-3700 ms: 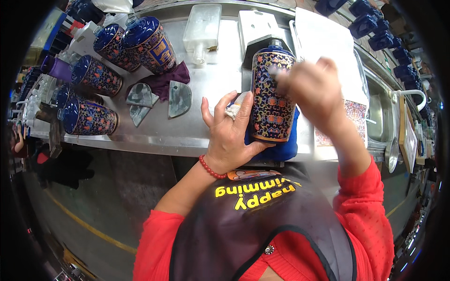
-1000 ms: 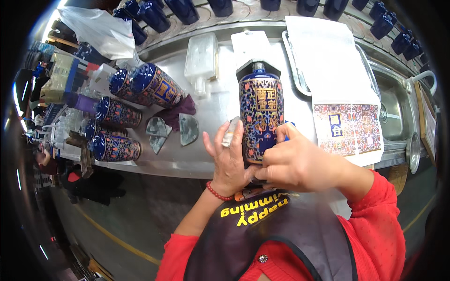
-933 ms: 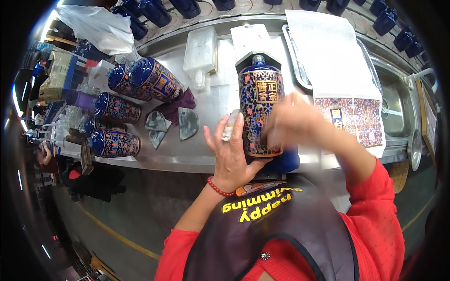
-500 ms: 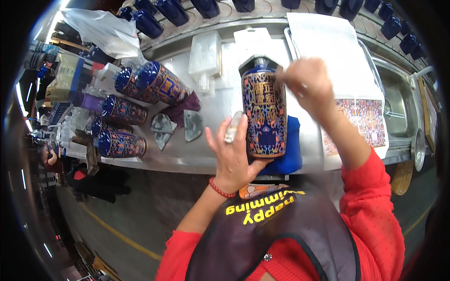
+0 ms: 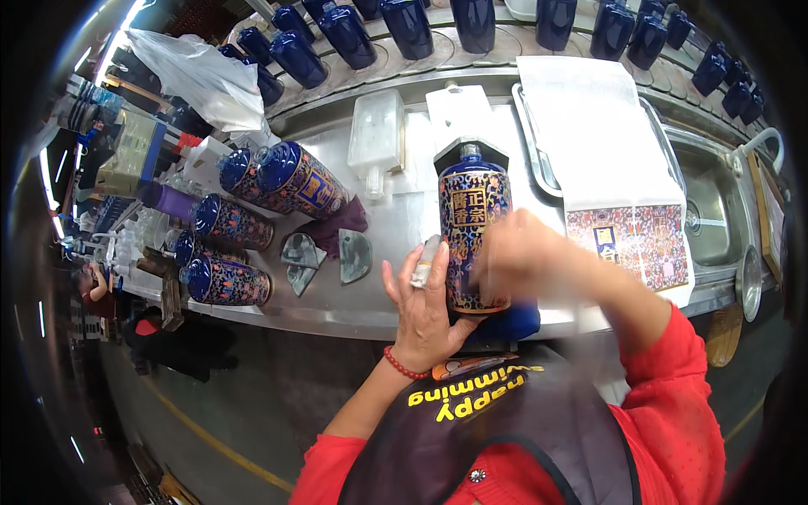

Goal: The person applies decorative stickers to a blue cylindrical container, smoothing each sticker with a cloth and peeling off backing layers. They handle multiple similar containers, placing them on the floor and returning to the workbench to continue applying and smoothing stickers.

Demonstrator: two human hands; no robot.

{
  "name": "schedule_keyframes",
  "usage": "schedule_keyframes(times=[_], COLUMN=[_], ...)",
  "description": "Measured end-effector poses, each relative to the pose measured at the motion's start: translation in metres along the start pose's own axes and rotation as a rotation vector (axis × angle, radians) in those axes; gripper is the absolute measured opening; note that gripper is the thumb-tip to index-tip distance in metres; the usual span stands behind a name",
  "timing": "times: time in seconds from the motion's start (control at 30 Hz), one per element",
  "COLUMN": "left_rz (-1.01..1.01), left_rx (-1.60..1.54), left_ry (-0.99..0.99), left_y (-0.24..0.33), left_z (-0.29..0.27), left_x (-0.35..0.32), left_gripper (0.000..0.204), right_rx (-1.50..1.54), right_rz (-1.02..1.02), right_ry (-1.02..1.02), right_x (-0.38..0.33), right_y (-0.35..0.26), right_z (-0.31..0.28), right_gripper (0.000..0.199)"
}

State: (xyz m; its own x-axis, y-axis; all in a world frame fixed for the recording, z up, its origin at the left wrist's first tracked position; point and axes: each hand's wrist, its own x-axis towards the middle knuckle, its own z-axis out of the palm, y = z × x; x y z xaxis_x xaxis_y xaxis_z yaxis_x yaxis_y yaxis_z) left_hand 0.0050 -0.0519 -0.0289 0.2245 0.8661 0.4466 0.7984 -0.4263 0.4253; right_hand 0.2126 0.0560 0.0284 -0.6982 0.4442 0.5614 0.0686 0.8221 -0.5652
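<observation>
Head view. Left hand [image 5: 425, 307] open, fingers spread upward, palm cupping the lower left side of the bottle [image 5: 471, 231]; one finger wears a pale wrap or tape. Right hand [image 5: 513, 257] is blurred with motion, pressed flat against the right side of the bottle over its patterned wrap; whether the fingers pinch anything I cannot tell.

Bottle stands upright at the near edge of the worktop [image 5: 396, 219], just in front of the person, its base on a blue cloth [image 5: 509, 324]. Dark blue glazed body, short narrow neck, patterned sleeve with a yellow panel around the middle.

Handling, as a judgement: looks like glazed ceramic or glass, so stiff, fairly heavy for its size, breakable if it tips off the edge. Bare glaze at shoulder and neck likely slick; the wrapped middle should give better purchase. Best hold is around the body with a palm on each side, low down, not by the neck. The cloth under the base may let it rock.

Around it: several finished bottles [image 5: 252, 227] lie on their sides toward the left end of the worktop. Grey scraps [image 5: 353, 255] and a purple cloth [image 5: 337, 227] lie between those and the upright one. A clear plastic box [image 5: 376, 135] sits toward the far edge. A tray [image 5: 589, 143] with white paper and a printed sheet lies to the right, a sink [image 5: 707, 210] beyond it. Plain blue bottles [image 5: 404, 25] line the far side.
</observation>
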Motion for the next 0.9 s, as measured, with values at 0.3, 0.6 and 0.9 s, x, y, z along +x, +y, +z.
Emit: schedule_keyframes(times=[0.3,0.6,0.9], left_rz=[0.005,-0.011,-0.039], left_rx=[0.045,-0.015,0.006], left_ry=[0.045,0.037,-0.001], left_y=[0.001,-0.009,-0.001], left_z=[-0.001,0.013,0.003], left_x=[0.003,-0.007,-0.003], left_gripper=[0.098,0.098,0.108], right_rx=[-0.536,-0.083,-0.304], right_rz=[-0.281,-0.146,-0.219], right_ry=[-0.301,-0.295,-0.047], right_x=[0.015,-0.012,-0.020], right_y=[-0.008,-0.030,-0.016], right_z=[-0.010,-0.004,0.004], right_gripper=[0.010,0.014,0.015])
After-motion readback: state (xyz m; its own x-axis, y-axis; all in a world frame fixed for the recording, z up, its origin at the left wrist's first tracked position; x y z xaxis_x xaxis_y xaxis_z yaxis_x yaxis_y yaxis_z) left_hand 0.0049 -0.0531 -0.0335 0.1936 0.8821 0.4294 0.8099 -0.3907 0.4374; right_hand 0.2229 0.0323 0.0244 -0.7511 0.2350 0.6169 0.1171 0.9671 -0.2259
